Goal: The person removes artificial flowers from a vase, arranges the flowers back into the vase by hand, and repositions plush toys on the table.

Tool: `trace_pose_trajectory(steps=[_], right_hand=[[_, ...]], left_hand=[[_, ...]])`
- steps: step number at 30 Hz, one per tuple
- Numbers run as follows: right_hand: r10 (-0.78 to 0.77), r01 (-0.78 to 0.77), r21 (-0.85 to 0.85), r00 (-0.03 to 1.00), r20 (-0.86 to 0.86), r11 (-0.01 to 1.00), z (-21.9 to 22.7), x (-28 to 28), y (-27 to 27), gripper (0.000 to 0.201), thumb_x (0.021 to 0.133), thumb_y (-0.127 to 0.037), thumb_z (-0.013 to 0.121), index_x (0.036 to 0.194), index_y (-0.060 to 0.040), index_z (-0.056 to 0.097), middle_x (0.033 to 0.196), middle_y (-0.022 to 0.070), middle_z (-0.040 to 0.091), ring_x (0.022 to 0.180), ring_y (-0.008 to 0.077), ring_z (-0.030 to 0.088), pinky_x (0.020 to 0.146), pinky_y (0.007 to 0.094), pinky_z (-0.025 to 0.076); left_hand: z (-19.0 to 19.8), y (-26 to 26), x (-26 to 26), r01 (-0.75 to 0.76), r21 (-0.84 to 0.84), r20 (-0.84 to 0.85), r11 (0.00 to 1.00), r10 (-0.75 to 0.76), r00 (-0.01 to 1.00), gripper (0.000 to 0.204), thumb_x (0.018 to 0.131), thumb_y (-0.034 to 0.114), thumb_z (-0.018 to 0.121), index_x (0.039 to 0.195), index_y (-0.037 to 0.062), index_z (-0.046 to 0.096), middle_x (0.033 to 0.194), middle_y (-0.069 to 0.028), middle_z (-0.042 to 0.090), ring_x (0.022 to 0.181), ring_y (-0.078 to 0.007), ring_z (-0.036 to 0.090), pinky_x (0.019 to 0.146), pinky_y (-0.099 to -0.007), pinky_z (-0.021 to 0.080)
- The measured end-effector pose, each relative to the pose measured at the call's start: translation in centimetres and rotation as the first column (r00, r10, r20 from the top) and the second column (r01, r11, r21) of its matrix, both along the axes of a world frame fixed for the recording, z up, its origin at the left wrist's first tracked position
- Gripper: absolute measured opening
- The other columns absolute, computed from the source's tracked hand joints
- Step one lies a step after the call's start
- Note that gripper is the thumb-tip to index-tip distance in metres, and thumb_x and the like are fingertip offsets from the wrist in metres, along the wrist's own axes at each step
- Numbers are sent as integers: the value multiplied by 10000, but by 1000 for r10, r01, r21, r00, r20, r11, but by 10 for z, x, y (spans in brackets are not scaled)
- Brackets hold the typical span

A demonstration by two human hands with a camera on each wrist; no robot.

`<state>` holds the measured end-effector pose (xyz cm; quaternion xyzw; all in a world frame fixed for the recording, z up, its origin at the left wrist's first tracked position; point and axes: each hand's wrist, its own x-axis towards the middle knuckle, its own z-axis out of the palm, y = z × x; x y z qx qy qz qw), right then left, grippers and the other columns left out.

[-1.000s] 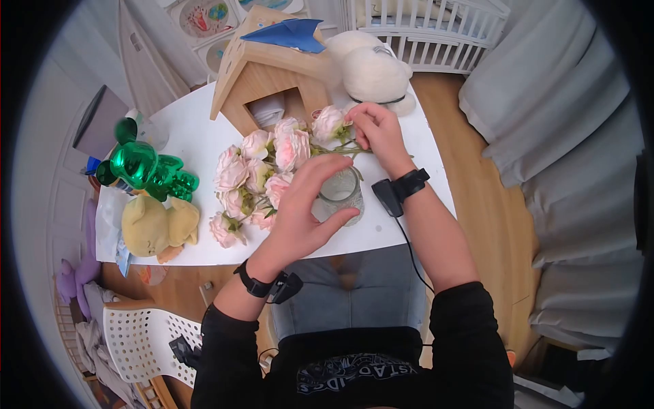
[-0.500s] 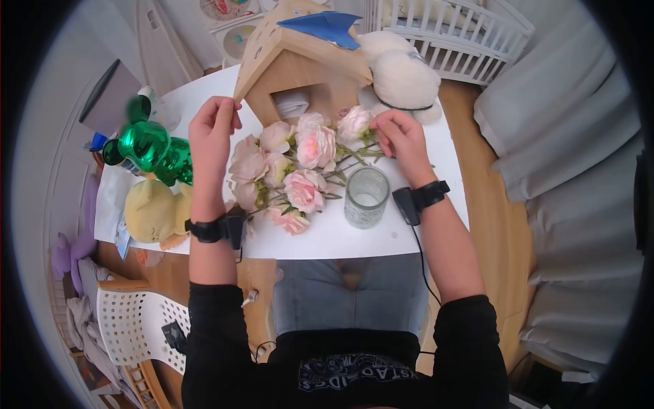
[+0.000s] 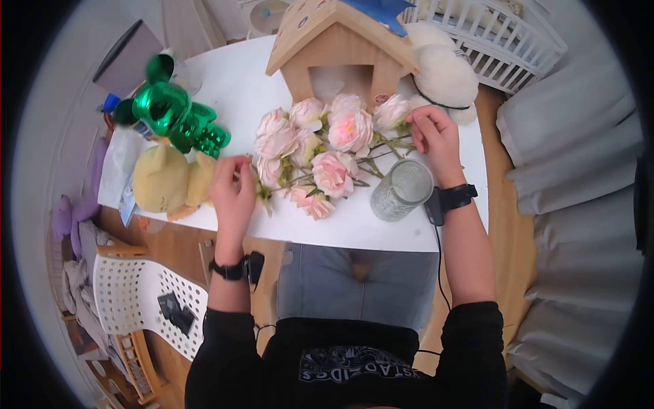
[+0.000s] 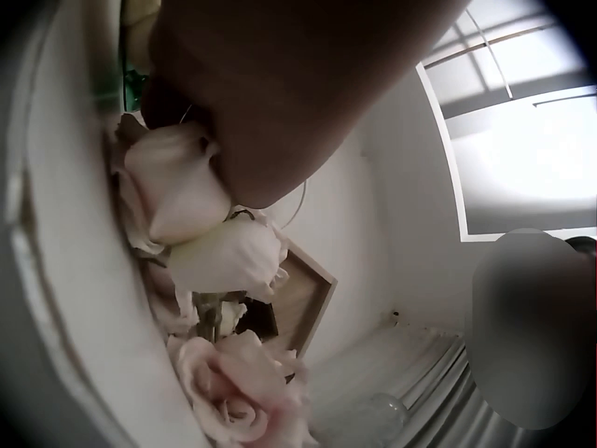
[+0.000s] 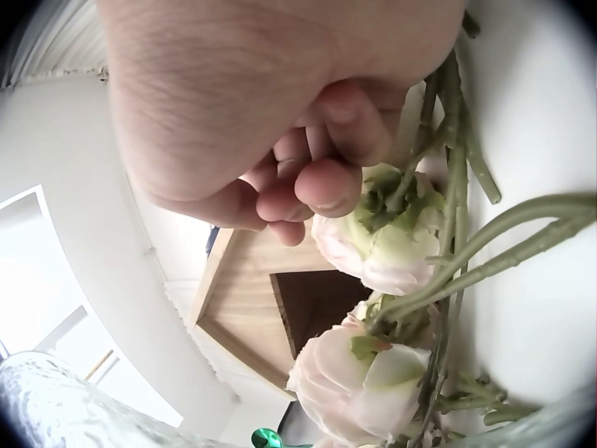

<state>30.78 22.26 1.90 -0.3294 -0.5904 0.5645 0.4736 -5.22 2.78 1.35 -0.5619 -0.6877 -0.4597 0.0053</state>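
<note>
The left hand (image 3: 234, 192) hangs over the near side of the white table (image 3: 327, 233), at the left edge of a loose heap of pale pink flowers (image 3: 351, 131). Its fingers are bent, with a little green and a petal just beside them; in the left wrist view the hand is a dark shape above the blooms, so whether it has hold of a stem cannot be told. Right beside this hand, on its left, is a yellow plush toy (image 3: 158, 180), and beyond that, farther from the person, lies a shiny green bear (image 3: 163, 107).

The right hand (image 3: 437, 142) is at the opposite end of the heap, its fingers loosely curled close to the rightmost bloom. The right wrist view shows the fingertips next to the petals, but not clearly whether they pinch anything. Green stems (image 3: 381, 151) run toward this hand from the left and pass beneath it. A clear textured glass (image 3: 402, 191) stands upright just left of its wrist, on the person's side of the stems. Past the hand, farther out, sits a white plush toy (image 3: 446, 78), with a wooden house (image 3: 334, 53) to its left, behind the flowers.
</note>
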Motion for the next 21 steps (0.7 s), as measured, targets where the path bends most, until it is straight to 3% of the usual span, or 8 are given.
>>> trace_pose_trajectory(steps=[4, 6, 8, 10, 11, 13, 17, 21], right_hand=[[7, -7, 10, 1000, -5, 1000, -4, 0, 4, 198, 1098, -175, 628, 1027, -16, 722, 663, -39, 544, 562, 50, 452, 539, 239, 322], [14, -13, 15, 1000, -19, 1000, -5, 0, 2, 200, 1099, -178, 629, 1028, -16, 724, 665, -39, 546, 563, 50, 454, 539, 239, 323], [1, -1, 17, 1000, 4, 1000, -4, 0, 4, 205, 1102, -184, 630, 1034, -15, 725, 666, -39, 547, 564, 50, 453, 540, 238, 324], [3, -3, 19, 1000, 10, 1000, -6, 0, 5, 204, 1102, -184, 632, 1035, -15, 725, 668, -40, 548, 565, 50, 452, 540, 238, 325], [5, -6, 18, 1000, 21, 1000, -7, -1, 5, 203, 1102, -183, 634, 1036, -14, 725, 670, -40, 550, 566, 50, 452, 540, 238, 325], [12, -12, 13, 1000, 22, 1000, -7, -1, 3, 200, 1101, -181, 636, 1038, -13, 724, 671, -41, 550, 569, 49, 453, 540, 237, 323], [7, -8, 21, 1000, 30, 1000, -5, 0, 3, 195, 1101, -177, 641, 1034, -13, 724, 674, -46, 551, 571, 45, 455, 537, 233, 319], [25, -25, 12, 999, 43, 1000, -6, -4, 1, 197, 1103, -173, 640, 1022, -14, 723, 677, -50, 549, 570, 40, 453, 536, 229, 318]], left_hand=[[5, 23, -2, 20, -150, 186, 988, 8, 983, 136, 1027, 86, 623, 1087, -2, 708, 896, -145, 732, 758, -261, 697, 686, -376, 526], [21, 32, -6, 81, -295, 5, 952, -83, 997, 155, 1026, 106, 631, 1103, -10, 701, 890, -188, 732, 752, -338, 703, 698, -422, 533], [28, 57, -26, 107, -387, 10, 916, -112, 994, 166, 1026, 126, 638, 1105, -6, 703, 922, -229, 728, 787, -384, 700, 715, -439, 537], [35, 93, -43, 120, -162, -115, 979, -139, 984, 175, 1022, 134, 648, 1103, -8, 711, 895, -195, 730, 772, -312, 696, 718, -411, 535], [34, 110, -49, 114, -162, -115, 980, -133, 984, 175, 1022, 134, 648, 1103, -8, 711, 895, -195, 730, 772, -312, 696, 718, -411, 535], [27, 139, -56, 258, -161, 158, 953, -233, 960, 181, 1042, 143, 639, 1130, 1, 711, 898, -67, 726, 821, -151, 667, 744, -335, 518], [-9, 158, -63, 393, -174, 395, 903, -301, 868, 159, 1026, 133, 657, 1074, 18, 755, 861, 12, 700, 785, -69, 582, 695, -278, 479], [-39, 163, -68, 417, -118, 539, 901, -294, 789, 162, 1022, 132, 656, 1068, 12, 755, 839, 25, 695, 760, -64, 569, 687, -265, 468]])
